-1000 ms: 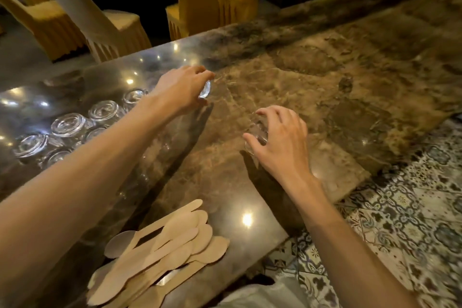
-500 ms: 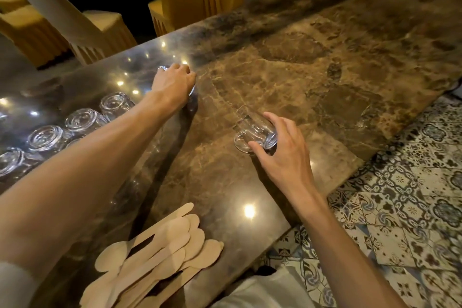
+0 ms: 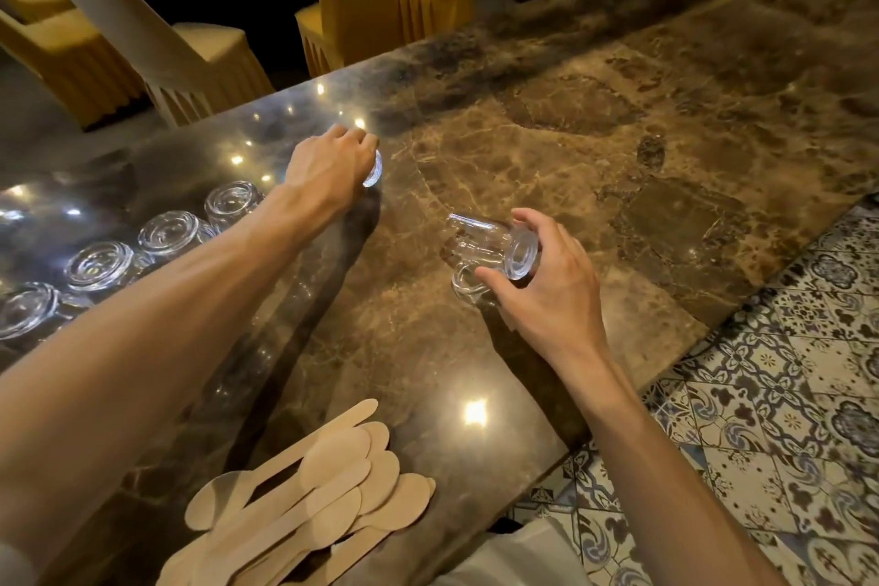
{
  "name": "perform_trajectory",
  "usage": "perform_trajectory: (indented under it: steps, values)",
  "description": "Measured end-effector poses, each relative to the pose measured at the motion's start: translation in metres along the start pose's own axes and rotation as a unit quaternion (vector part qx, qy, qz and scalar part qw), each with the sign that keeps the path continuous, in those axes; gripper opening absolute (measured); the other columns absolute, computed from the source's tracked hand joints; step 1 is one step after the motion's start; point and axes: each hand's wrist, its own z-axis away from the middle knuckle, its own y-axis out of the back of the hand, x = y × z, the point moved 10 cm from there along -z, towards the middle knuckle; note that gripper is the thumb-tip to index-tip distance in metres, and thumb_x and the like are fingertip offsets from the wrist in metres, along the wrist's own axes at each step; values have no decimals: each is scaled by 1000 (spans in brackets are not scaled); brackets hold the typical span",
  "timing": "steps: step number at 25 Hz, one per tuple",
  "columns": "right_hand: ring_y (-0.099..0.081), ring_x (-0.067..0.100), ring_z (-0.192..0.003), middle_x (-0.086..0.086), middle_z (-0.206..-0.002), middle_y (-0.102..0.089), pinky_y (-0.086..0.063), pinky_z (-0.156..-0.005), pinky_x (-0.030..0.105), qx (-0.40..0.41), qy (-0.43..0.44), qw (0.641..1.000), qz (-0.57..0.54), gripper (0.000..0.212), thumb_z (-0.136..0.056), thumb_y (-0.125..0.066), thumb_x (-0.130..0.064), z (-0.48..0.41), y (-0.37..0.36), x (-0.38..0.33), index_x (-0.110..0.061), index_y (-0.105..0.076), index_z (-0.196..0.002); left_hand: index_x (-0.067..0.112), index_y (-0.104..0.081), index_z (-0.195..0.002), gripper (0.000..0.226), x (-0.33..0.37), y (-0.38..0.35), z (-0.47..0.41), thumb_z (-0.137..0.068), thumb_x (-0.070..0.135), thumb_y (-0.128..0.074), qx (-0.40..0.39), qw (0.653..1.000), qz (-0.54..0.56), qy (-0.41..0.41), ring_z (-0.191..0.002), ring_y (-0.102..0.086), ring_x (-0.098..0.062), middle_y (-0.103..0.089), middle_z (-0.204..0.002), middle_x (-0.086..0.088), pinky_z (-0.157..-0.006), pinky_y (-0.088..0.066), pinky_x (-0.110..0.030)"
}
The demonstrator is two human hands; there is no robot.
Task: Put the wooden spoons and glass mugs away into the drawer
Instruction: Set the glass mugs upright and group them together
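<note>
Both hands are busy beyond the wooden spoons (image 3: pixel 323 490) heaped at the tabletop's (image 3: pixel 594 133) near edge. The right hand (image 3: pixel 551 300) pinches a tipped glass mug (image 3: pixel 480 243) by its base, and the left hand (image 3: pixel 328 162) curls over a second mug (image 3: pixel 373 169) nearer the far edge. Slick glass wants a firm, full-fingered hold before the carry to the drawer, which is out of view; no label or writing can be read.

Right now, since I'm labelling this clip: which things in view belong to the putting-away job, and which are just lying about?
Job:
- tilted mug in the right hand
- second mug under the left hand
- row of upturned mugs
- wooden spoons

Lying about:
- yellow chairs
- white chair
- patterned floor tiles
</note>
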Motion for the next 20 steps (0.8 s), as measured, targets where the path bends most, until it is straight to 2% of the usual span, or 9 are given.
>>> perform_trajectory:
  steps: [3, 8, 12, 17, 20]
  values:
    - [-53, 17, -108, -4, -119, -61, -32, -87, 20, -25, 23, 999, 8, 65, -71, -78, -36, -13, -4, -14, -21, -49, -128, 4, -47, -124, 47, -14, 17, 5, -86, 25, -66, 35, 994, 99, 34, -111, -53, -34, -58, -123, -16, -77, -48, -46]
    - [-55, 18, -104, -4, -114, -63, -33, -81, 21, -69, 74, 994, 29, 65, -71, -78, -38, -31, -13, -44, -21, -47, -125, 9, -50, -124, 57, -34, 35, 33, -84, 47, -62, 49, 973, 211, 79, -103, -61, -35, -63, -120, -17, -84, -49, -45]
    - [-50, 19, -111, -3, -118, -60, -29, -85, 20, -122, 138, 981, 60, 61, -73, -77, -35, -41, -22, -77, -21, -49, -125, 13, -46, -133, 72, -45, 46, 68, -80, 60, -56, 33, 962, 246, 111, -103, -62, -32, -60, -126, -14, -86, -50, -44]
    - [-46, 19, -118, -1, -125, -58, -30, -87, 24, -196, 203, 955, 89, 62, -76, -74, -39, -48, -38, -118, -22, -47, -129, 18, -47, -134, 84, -60, 63, 127, -70, 72, -46, 36, 953, 273, 129, -101, -62, -27, -62, -124, -10, -78, -46, -33]
    - [-45, 18, -119, -2, -128, -57, -27, -84, 22, -222, 231, 944, 83, 63, -77, -74, -40, -45, -50, -139, -23, -47, -131, 23, -44, -135, 87, -67, 61, 155, -66, 75, -44, 21, 950, 275, 144, -101, -62, -27, -60, -128, -8, -82, -46, -36]
